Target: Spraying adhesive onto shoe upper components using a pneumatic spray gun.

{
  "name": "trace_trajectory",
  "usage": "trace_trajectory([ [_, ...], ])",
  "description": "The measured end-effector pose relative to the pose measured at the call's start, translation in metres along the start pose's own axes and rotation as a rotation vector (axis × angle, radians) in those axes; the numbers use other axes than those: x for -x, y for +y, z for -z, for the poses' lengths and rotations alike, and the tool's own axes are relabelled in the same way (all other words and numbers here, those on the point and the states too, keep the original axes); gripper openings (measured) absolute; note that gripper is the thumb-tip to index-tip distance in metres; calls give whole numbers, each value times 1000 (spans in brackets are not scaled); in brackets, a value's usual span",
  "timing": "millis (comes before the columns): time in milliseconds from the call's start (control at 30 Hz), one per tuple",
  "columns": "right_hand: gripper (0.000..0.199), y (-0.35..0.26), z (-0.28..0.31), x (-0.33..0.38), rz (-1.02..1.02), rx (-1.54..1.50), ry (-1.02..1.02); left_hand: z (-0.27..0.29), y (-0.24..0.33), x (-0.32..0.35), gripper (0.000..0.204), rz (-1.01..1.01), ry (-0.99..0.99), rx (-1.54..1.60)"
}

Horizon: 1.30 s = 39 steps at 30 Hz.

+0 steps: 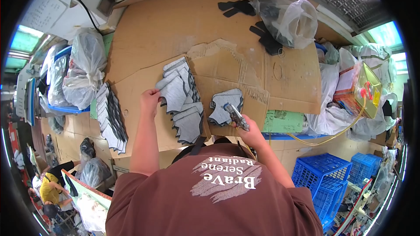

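My left hand [150, 98] grips the edge of a grey fabric piece [175, 92] at the top of a fanned row of grey cut pieces [187, 118] on the cardboard-covered table [175, 30]. My right hand [249, 132] holds a metal spray gun [236, 114] with its nozzle over a small stack of grey pieces [225, 105]. A yellow hose [332, 133] runs from the gun toward the right.
Another fanned row of grey pieces [111, 118] lies at the left. Plastic bags [85, 67] sit at the left, one more [291, 17] at the back with black pieces [238, 6]. A yellow can [365, 89] and blue crates [326, 179] stand right. Another person [52, 190] works lower left.
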State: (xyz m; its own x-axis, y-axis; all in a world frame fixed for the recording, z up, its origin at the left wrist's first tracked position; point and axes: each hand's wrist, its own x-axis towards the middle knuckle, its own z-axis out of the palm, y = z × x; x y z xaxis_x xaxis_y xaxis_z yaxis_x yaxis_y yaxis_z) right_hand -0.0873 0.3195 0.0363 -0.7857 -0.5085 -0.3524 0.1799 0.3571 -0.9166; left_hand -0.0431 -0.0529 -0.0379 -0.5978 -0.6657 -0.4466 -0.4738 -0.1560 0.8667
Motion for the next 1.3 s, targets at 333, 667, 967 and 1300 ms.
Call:
trace_trajectory([
  [333, 19, 1, 0, 1, 12, 23, 17, -18, 3, 8, 16, 35, -107, -19],
  [667, 22, 6, 1, 0, 0, -6, 13, -44, 30, 49, 12, -579, 82, -633],
  [967, 12, 5, -10, -6, -4, -45, 61, -140, 5, 82, 30, -913, -489, -593],
  [1300, 8, 9, -12, -6, 13, -44, 89, -144, 9, 81, 33, -814, -478, -684],
])
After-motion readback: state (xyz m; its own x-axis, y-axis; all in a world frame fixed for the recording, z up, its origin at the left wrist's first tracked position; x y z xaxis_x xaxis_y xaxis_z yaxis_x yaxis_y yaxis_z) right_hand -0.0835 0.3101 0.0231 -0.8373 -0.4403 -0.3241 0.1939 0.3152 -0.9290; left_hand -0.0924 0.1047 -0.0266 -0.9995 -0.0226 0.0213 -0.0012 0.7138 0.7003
